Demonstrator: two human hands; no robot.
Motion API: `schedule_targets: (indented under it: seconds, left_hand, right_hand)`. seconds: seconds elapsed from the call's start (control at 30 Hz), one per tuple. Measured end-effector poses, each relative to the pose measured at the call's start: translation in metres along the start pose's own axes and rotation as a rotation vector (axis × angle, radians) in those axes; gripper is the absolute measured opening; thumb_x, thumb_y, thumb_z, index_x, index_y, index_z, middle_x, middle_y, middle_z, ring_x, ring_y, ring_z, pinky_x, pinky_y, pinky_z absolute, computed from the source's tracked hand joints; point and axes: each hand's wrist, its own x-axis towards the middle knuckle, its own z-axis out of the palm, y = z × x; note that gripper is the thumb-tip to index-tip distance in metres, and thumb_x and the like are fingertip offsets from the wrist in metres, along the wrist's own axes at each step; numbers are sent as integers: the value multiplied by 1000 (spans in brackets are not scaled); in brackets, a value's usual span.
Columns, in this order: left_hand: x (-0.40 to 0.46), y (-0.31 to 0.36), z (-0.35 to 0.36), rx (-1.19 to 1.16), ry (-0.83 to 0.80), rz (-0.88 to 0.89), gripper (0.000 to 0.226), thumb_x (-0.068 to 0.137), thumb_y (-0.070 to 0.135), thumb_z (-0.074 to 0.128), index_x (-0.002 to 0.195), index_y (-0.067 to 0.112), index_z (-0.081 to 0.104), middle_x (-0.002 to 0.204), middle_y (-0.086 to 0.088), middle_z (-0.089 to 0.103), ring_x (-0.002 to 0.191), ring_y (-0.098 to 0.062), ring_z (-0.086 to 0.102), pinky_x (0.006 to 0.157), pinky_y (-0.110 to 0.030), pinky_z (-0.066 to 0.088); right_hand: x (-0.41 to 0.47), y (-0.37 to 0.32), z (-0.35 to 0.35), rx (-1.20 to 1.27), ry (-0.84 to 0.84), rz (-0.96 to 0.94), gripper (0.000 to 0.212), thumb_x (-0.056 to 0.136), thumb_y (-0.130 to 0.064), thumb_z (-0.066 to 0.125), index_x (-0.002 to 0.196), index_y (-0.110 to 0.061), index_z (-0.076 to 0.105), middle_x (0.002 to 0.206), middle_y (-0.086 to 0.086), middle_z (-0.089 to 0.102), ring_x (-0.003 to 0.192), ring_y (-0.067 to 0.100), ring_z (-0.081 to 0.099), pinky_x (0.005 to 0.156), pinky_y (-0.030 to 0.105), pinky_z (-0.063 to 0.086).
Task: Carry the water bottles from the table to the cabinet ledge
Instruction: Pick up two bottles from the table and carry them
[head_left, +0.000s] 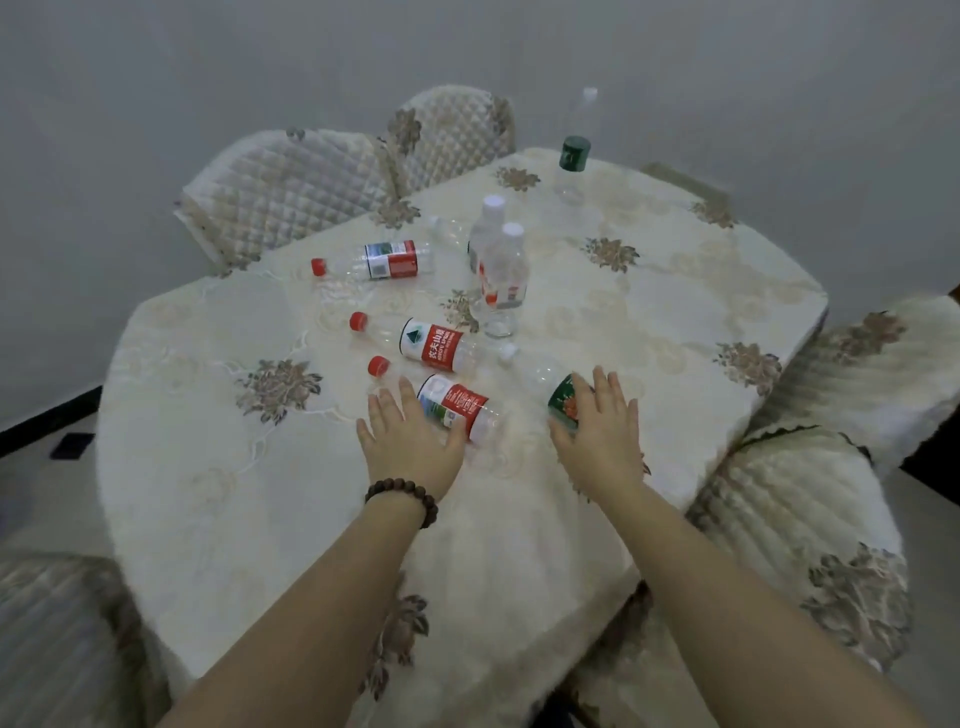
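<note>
Several clear water bottles are on the table. Three red-capped ones lie on their sides: a far one, a middle one and a near one. My left hand lies with straight fingers over the near red-capped bottle. A white-capped bottle with a green label lies to the right, and my right hand rests flat on its green label. Two white-capped bottles stand upright mid-table. A green-capped bottle stands at the far edge, with another white-capped one behind it.
Quilted, padded chairs ring the table: two at the far left, one at the right, one at the near right and one at the near left. A grey wall rises behind. No cabinet ledge is in view.
</note>
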Motion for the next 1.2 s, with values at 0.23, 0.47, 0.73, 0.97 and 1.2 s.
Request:
schedule_targets:
  seconds: [0.23,0.47,0.73,0.97,1.2]
  left_hand:
    - [55,56,37,-321,13,-585,119,72,76,52,149,5,-3,147,-21,26,130,-34,34,98,-50,38]
    - [80,58,60,-459,-17,-757,124,69,68,66,149,6,-5,143,-21,33,125,-38,44,97,-49,41]
    - [63,50,53,-527,69,-564,85,73,45,68,137,9,24,124,-14,51,103,-35,59,86,-46,53]
    - [29,26,7,-514,263,-374,80,72,37,72,136,13,30,125,-8,46,104,-28,56,84,-38,50]
    - [-18,-5,-34,-602,458,-408,74,69,33,75,130,20,36,119,0,52,100,-21,59,82,-35,52]
  right_hand:
    - [68,24,15,-79,-156,-122,86,88,-59,49,152,-22,6,161,9,-5,148,26,-8,119,48,1]
    - [91,42,29,-101,-214,-121,98,79,-66,56,151,-17,10,148,13,27,135,32,28,108,43,30]
    - [87,42,29,-78,-183,-160,67,83,-45,57,136,-11,34,123,12,47,112,30,43,86,39,41]
    - [72,7,-2,300,-157,-207,73,77,-38,67,138,-14,35,123,10,46,110,28,44,87,44,46]
    - [52,-44,-20,545,-257,-307,73,70,-41,71,133,-21,39,120,3,49,107,24,52,87,46,51]
